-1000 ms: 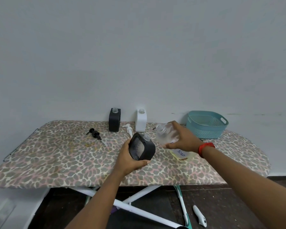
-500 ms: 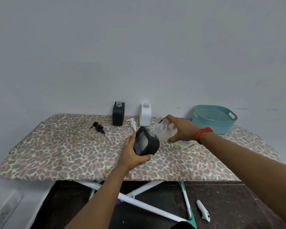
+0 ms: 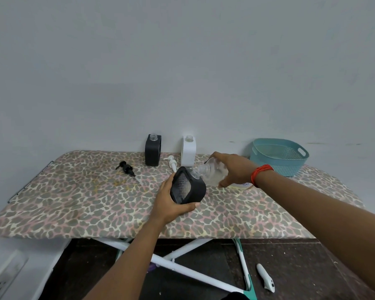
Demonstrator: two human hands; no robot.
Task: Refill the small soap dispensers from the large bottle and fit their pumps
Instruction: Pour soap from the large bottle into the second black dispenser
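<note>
My left hand (image 3: 168, 203) grips a black soap dispenser (image 3: 187, 188), tilted with its open neck toward the right. My right hand (image 3: 234, 169) holds the large clear bottle (image 3: 212, 173) tipped on its side, its mouth touching the dispenser's neck. A second black dispenser (image 3: 153, 152) and a white dispenser (image 3: 188, 150) stand without pumps at the back of the board. A black pump (image 3: 126, 167) and a white pump (image 3: 172, 163) lie on the board.
The leopard-print ironing board (image 3: 95, 202) stands against a grey wall. A teal basket (image 3: 278, 155) sits at its back right. A white object (image 3: 265, 279) lies on the dark floor below, next to the board's white legs.
The large bottle has tipped further and its mouth has come against the black dispenser's neck. My view has shifted slightly; both hands keep their grip.
</note>
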